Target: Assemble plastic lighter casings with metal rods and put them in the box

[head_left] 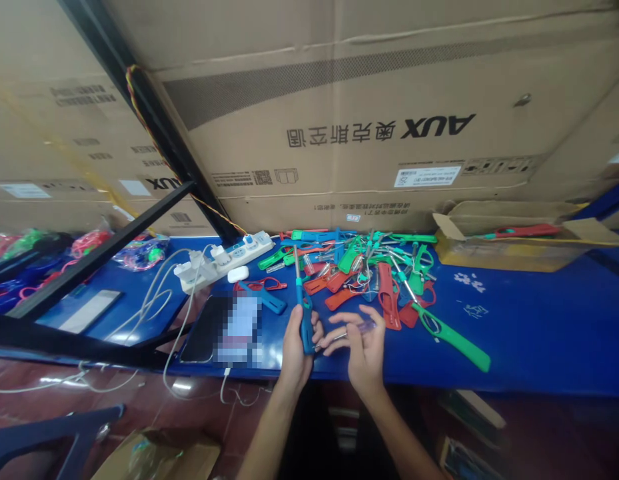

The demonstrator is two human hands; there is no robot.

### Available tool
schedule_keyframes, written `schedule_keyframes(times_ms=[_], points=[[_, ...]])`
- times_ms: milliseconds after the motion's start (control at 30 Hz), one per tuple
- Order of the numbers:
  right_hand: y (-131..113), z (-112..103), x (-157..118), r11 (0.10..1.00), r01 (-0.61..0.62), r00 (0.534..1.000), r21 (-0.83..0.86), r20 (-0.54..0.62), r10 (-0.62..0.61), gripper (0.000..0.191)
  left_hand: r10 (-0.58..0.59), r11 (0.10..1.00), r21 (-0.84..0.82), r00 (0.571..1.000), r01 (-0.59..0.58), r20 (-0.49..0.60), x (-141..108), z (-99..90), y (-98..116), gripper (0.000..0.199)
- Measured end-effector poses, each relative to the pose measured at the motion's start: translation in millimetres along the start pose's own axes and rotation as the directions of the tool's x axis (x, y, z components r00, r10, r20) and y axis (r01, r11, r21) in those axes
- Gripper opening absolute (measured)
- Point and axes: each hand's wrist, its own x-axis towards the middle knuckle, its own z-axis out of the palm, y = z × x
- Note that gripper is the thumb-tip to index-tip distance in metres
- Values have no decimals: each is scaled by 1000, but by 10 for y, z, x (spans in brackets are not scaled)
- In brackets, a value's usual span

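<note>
My left hand (pixel 298 340) is closed round a blue gas lighter (pixel 306 323), its metal tube pointing up and away from me. In my right hand (pixel 362 347) is a screwdriver (pixel 365 326) with a clear purplish handle, its thin shaft reaching toward the lighter's lower end. Whether the tip touches the lighter I cannot tell. Beyond my hands lies a heap of red, green and blue lighter parts (pixel 389 293) with metal tubes and wires. A green lighter (pixel 454 337) lies at an angle to the right of my right hand.
On the left of the blue table (pixel 529 333) lie a blurred-screen phone (pixel 242 327) and a dark flat device (pixel 205 330). Behind them stand a white power strip (pixel 224 260) with cables and a small white case (pixel 238 274). An open carton (pixel 509 253) holds a red lighter; large cardboard boxes (pixel 339 87) wall the back.
</note>
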Motion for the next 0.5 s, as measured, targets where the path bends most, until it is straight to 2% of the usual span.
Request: schedule_keyframes(times_ms=[100,233,367,500], points=[[30,-14,-17,997,49,999,-55,25,-48,26,-5,1000,-12,1000,5,-6,12,-17,12,47],[28,-124,-23,986,101,993,-136,79,-91,21,46,999,-26,998,-47,-39,14,-30,46,47],[-48,-270,13,960,69,988,-272,150,-29,29,136,991,24,987,-134,-86,21,-28,38,46],[-44,-317,42,967,4,988,-254,147,35,33,237,959,186,964,-213,-120,22,-14,-45,48]])
